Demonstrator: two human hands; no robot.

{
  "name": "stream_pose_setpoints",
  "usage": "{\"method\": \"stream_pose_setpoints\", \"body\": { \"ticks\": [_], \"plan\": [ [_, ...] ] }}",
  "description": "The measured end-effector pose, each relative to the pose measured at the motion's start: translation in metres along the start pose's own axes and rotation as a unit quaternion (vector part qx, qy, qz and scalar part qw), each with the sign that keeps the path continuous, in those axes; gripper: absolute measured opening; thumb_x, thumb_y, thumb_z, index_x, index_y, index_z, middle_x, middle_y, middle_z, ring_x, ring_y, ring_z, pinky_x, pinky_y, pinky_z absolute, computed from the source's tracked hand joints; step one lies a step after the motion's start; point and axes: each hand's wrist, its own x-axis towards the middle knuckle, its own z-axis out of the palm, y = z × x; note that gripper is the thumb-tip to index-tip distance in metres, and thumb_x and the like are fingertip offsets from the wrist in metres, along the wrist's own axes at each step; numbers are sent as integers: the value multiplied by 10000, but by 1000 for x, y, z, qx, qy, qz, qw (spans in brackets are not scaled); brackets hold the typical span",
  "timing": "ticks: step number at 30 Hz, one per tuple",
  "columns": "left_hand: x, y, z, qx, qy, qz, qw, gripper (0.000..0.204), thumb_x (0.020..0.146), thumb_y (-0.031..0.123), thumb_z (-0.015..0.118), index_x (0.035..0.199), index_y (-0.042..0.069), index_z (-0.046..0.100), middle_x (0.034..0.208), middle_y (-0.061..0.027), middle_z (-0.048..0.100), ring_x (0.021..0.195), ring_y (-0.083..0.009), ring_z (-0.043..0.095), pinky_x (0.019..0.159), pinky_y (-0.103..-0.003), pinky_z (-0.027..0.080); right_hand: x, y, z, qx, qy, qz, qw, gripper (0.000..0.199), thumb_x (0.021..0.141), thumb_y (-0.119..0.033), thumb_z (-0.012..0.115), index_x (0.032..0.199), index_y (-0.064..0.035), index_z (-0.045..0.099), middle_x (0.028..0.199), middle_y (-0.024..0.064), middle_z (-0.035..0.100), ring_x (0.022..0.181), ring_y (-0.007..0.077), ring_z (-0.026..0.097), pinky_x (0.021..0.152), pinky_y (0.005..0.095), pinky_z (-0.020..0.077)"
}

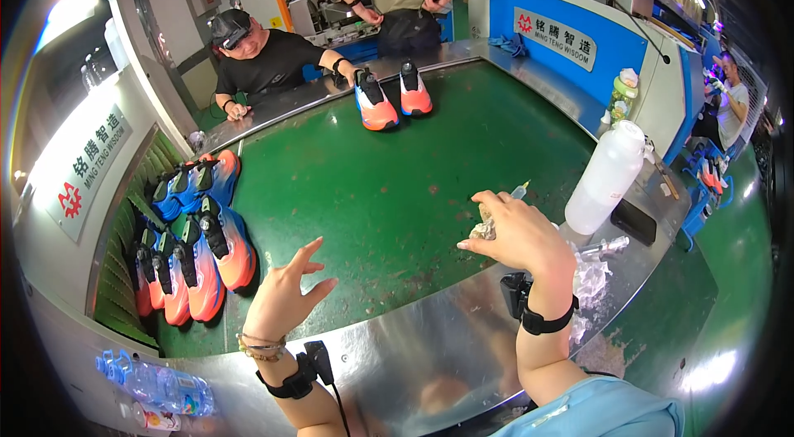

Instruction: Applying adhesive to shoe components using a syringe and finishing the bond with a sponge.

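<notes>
My right hand (pixel 517 232) hovers over the green conveyor belt (pixel 397 189), closed around a small crumpled wad (pixel 484 229) with a thin clear nozzle tip (pixel 521 188) poking out past the fingers. My left hand (pixel 285 295) is held above the belt's near edge, fingers spread, holding nothing. Several orange, blue and black sports shoes (pixel 194 238) lie in a cluster on the belt to its left. Both wrists carry black straps.
A tall white plastic bottle (pixel 606 176) stands on the steel rim at right, beside crumpled plastic film (pixel 589 276) and a black phone (pixel 633 221). Two more shoes (pixel 390 98) sit at the far edge, near a seated person (pixel 265 57). Water bottles (pixel 157 387) lie lower left.
</notes>
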Motion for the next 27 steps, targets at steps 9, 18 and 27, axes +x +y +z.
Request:
{"method": "stream_pose_setpoints", "body": {
  "ticks": [9, 18, 27],
  "plan": [
    [3, -3, 3, 4, 6, -1, 1000, 589, 796, 293, 686, 1300, 109, 445, 1011, -142, 667, 887, -342, 644, 755, -377, 513, 5, 4, 2, 5, -6, -14, 1000, 583, 755, -385, 699, 1205, -80, 488, 1116, 149, 572, 969, 332, 600, 802, 409, 497],
    [-1, -4, 2, -2, 16, 8, 1000, 586, 798, 292, 684, 1300, 105, 445, 1015, -144, 666, 892, -342, 643, 755, -380, 513, 0, 3, 2, -14, 8, -15, 1000, 598, 759, -399, 691, 1213, -75, 476, 1111, 154, 568, 963, 339, 598, 806, 410, 492],
    [2, 0, 3, 2, 14, -3, 1000, 614, 781, 230, 712, 1310, 78, 441, 982, -131, 676, 939, -275, 653, 793, -358, 506, 4, 6, 5, -5, 10, -29, 1000, 599, 757, -394, 696, 1207, -66, 474, 1098, 161, 574, 966, 344, 594, 806, 411, 489]
  ]
}}
